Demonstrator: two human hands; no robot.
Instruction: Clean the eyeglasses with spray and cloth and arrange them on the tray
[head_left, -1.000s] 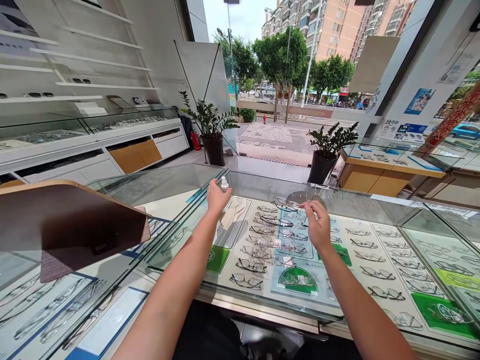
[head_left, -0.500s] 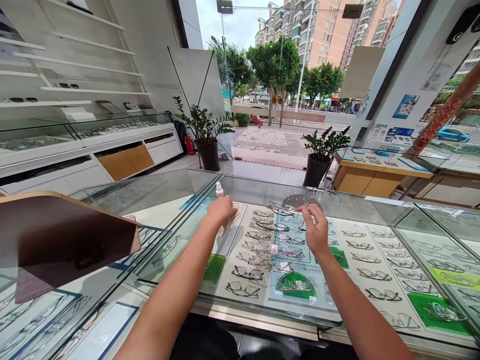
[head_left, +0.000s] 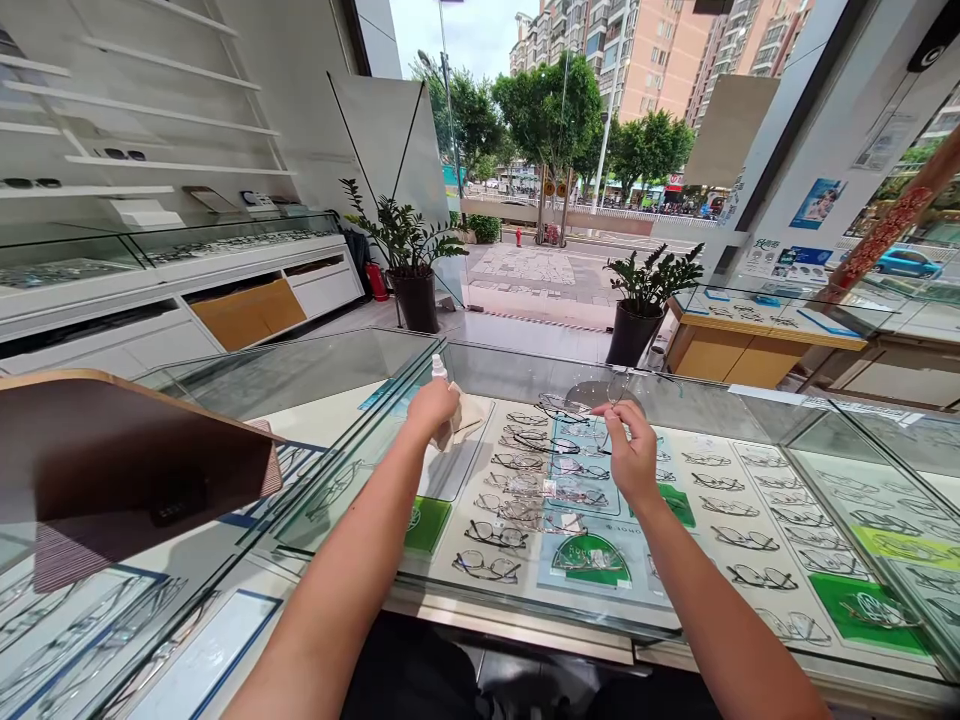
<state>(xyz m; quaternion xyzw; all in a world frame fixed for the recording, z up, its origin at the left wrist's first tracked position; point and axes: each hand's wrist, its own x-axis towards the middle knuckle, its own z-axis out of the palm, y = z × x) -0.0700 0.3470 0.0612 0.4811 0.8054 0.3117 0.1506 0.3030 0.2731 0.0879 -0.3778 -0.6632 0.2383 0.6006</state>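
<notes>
My left hand [head_left: 433, 410] is closed on a beige cloth [head_left: 466, 412] that lies on the glass counter [head_left: 517, 365]. A small white spray bottle [head_left: 439, 368] stands on the glass just behind that hand, untouched. My right hand [head_left: 634, 455] pinches a thin-rimmed pair of glasses [head_left: 596, 397] and holds it just above the counter top, to the right of the cloth. Rows of eyeglass frames [head_left: 517, 500] lie in the case under the glass, below both hands.
A brown board [head_left: 120, 460] tilts over the counter at the left. Two potted plants [head_left: 411, 262] [head_left: 646, 300] stand on the floor beyond the counter. Other glass display cases [head_left: 757, 330] flank the room, with wall shelves [head_left: 150, 130] at the left.
My left hand let go of the spray bottle, which now stands on the glass, and closed on the cloth beside it. My right hand has kept hold of the glasses with little movement.
</notes>
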